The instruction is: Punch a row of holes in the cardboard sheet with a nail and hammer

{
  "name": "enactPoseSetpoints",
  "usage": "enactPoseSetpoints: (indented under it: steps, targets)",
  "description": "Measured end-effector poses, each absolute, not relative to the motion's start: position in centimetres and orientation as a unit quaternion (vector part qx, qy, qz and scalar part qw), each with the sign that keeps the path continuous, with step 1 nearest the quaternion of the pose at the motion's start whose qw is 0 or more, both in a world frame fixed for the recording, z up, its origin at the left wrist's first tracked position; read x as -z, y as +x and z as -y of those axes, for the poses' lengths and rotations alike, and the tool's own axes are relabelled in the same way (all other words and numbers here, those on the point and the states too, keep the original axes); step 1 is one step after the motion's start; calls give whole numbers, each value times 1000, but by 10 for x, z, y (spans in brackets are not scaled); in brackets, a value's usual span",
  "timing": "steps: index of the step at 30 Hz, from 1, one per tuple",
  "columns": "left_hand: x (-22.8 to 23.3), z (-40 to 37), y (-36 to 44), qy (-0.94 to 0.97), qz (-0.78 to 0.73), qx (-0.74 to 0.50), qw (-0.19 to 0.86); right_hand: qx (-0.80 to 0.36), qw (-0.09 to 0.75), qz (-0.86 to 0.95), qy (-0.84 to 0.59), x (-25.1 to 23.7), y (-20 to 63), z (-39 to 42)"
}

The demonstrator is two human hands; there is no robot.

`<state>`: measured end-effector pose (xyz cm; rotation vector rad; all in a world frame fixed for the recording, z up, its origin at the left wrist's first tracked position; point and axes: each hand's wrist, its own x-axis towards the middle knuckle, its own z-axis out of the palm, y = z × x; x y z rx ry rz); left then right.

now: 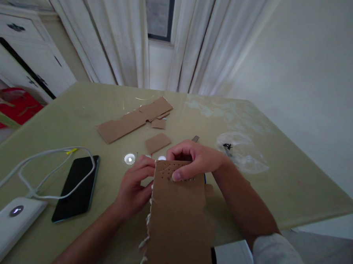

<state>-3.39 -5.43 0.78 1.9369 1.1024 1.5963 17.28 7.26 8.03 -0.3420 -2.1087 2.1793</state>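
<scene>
Fingers (178,174) of both hands pinch the cardboard (178,211) top at the bench's (280,184) near edge, phone (76,188) left.

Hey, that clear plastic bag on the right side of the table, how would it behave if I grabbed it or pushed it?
The plastic bag looks thin and crumpled, so it would probably flop and crinkle rather than hold its shape. It seems very light and may slide easily on the smooth table. Something small and dark inside could shift.
</scene>
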Motion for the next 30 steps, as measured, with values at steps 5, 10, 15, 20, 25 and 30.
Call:
enactPoseSetpoints:
  steps: [5, 10, 15, 20, 25, 30]
  targets:
    - [-9, 59, -33, 699, -372, -579, 193, -713, 24, 692, -112, -79, 173, -72]
    - [-4, 57, -36, 706, -376, -569, 189, -689, 13, 715, -122, -77, 170, -73]
    - [2, 54, -39, 654, -430, -589, 204, -672, 41, 723, -158, -84, 174, -76]
    - [-8, 61, -41, 665, -419, -606, 125, -606, 42, 767, -207, -88, 175, -73]
    - [-13, 60, -39, 747, -370, -551, 52, -554, 12, 803, -221, -88, 170, -69]
    - [-13, 55, -42, 757, -338, -551, 91, -535, -3, 818, -213, -93, 167, -64]
